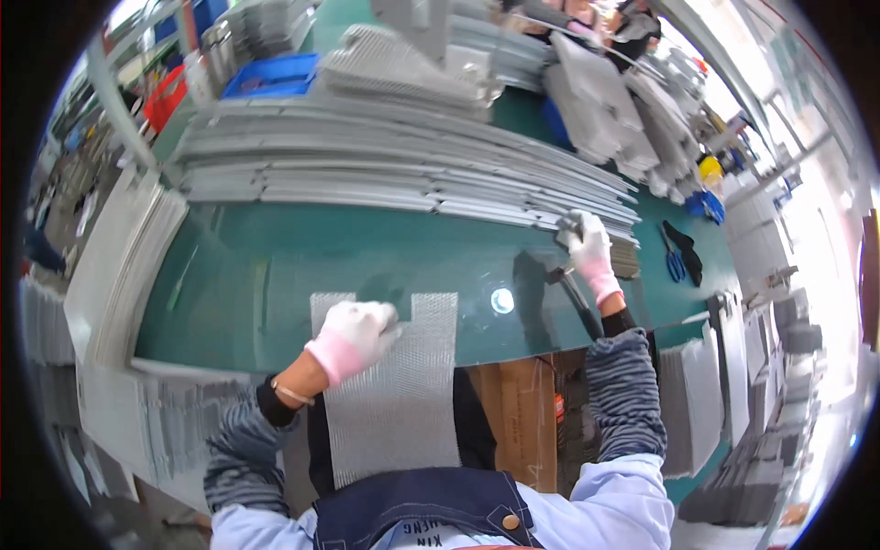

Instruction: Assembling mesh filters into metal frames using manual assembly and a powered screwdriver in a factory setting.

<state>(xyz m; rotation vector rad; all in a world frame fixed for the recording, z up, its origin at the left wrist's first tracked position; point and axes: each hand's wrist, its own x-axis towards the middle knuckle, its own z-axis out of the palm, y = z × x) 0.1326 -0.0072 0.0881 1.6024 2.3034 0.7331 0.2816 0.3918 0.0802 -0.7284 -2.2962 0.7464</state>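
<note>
A silver metal mesh sheet point(394, 403) with a notch in its far edge lies from my lap up over the table's near edge. My left hand point(356, 341), in a white and pink glove, is curled over the sheet beside the notch; what its fingers hold is hidden. My right hand point(591, 255), gloved alike, is closed at the right end of a stack of long metal strips point(367, 174). Something grey shows at its fingertips, too small to name. A hammer point(570, 289) lies just below that hand, its handle toward the table's near edge.
The green table point(275, 266) spans the middle. Blue-handled pliers point(676, 261) and a black tool lie at right. Pale panels point(128, 266) stand stacked at left, and more mesh sheets point(394, 69) are piled behind the strips near a blue tray point(272, 76). A cardboard box point(513, 412) stands below.
</note>
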